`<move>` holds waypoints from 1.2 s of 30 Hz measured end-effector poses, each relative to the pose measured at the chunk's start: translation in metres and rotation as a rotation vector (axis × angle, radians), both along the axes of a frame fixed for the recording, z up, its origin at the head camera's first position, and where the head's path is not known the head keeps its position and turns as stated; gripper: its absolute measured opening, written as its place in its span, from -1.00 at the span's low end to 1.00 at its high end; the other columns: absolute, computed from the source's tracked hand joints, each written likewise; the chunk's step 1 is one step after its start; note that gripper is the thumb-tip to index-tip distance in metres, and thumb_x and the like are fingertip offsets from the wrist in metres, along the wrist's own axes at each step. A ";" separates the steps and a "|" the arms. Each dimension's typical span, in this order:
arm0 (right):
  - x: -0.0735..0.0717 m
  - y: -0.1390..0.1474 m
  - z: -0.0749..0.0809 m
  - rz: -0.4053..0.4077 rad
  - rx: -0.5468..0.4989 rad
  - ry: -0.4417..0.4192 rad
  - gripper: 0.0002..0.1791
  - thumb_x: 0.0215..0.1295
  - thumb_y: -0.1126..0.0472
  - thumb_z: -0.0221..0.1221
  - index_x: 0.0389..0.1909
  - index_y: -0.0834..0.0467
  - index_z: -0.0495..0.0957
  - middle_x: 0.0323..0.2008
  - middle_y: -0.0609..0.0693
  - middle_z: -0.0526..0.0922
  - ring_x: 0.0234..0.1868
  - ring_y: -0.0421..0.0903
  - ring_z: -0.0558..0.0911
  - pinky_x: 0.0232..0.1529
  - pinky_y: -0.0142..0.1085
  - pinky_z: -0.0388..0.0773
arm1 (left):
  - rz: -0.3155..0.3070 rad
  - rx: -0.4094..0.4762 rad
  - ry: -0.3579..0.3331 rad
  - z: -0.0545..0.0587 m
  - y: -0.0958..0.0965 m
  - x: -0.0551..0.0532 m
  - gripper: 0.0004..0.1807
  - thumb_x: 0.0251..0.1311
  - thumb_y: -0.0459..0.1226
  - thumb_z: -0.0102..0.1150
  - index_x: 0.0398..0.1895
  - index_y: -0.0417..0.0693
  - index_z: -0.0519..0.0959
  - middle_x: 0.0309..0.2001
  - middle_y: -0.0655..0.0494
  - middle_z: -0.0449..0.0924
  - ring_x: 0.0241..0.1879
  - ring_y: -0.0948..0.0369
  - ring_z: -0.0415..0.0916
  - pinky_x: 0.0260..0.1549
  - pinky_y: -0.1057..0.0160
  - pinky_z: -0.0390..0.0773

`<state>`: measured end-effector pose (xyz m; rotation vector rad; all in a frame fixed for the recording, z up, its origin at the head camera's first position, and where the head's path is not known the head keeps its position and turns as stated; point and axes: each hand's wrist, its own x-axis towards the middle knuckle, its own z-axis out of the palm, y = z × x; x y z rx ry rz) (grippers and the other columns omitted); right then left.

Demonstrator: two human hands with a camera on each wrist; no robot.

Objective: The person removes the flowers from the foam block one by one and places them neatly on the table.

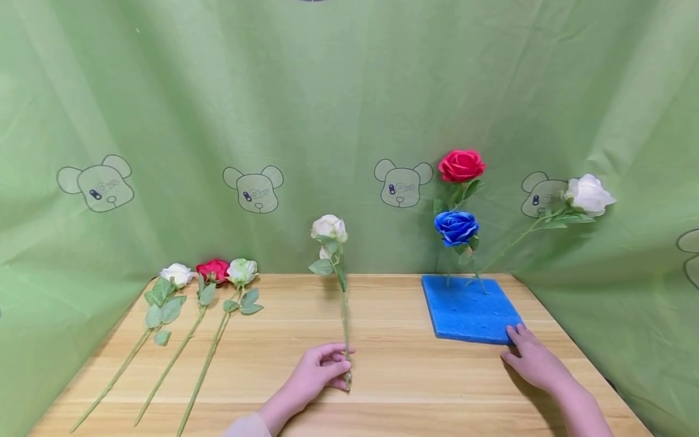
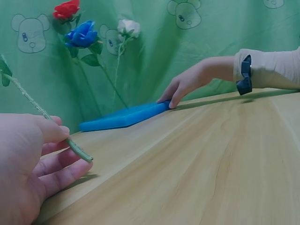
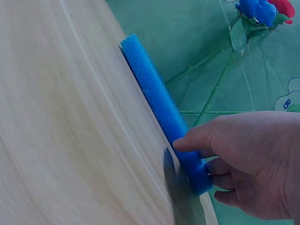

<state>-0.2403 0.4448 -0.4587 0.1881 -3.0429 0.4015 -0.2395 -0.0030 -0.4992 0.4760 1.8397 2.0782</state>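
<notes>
While your left hand (image 1: 315,370) pinches a rose (image 1: 330,227) midway between the side edges of the surface (image 1: 398,388), your right hand (image 1: 537,363) grips the foam (image 1: 469,318) near the right edge

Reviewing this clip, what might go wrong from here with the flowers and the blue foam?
The left grip pinches the held white rose low on its stem, bloom well above, so it might tip or twist.

The leaning white rose slants sharply right from the blue foam and might work loose if jolted.

The right grip touches the foam only at its near right corner, so the foam might slide if bumped.
</notes>
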 end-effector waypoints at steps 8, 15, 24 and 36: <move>0.002 -0.001 0.003 -0.009 0.012 0.007 -0.28 0.34 0.13 0.13 0.25 0.65 0.19 0.28 0.70 0.05 0.28 0.61 0.13 0.26 0.39 0.17 | -0.004 -0.002 0.008 -0.001 -0.022 0.002 -0.53 0.24 -0.38 0.21 0.20 -0.41 0.44 -0.23 0.05 0.59 -0.32 0.27 0.61 -0.33 0.25 0.74; 0.002 -0.002 0.004 -0.010 0.015 0.004 -0.28 0.35 0.12 0.12 0.25 0.64 0.19 0.28 0.70 0.05 0.28 0.60 0.13 0.26 0.39 0.17 | 0.007 -0.004 0.009 0.001 -0.039 0.007 -0.49 0.24 -0.37 0.20 0.21 -0.47 0.39 -0.24 0.08 0.59 -0.33 0.29 0.62 -0.33 0.25 0.74; 0.000 0.001 -0.001 -0.006 0.001 -0.006 -0.27 0.33 0.13 0.13 0.26 0.64 0.18 0.28 0.70 0.04 0.28 0.61 0.12 0.25 0.40 0.15 | 0.030 -0.040 -0.016 -0.001 -0.057 0.010 -0.48 0.23 -0.37 0.20 0.21 -0.46 0.38 -0.23 0.06 0.59 -0.34 0.31 0.60 -0.34 0.30 0.73; 0.001 -0.001 0.001 -0.010 0.008 -0.001 -0.27 0.34 0.12 0.12 0.26 0.64 0.19 0.28 0.70 0.05 0.28 0.61 0.13 0.25 0.40 0.17 | 0.036 -0.072 -0.038 0.001 -0.083 0.018 -0.45 0.24 -0.34 0.21 0.24 -0.45 0.37 -0.20 0.05 0.59 -0.31 0.30 0.60 -0.32 0.30 0.72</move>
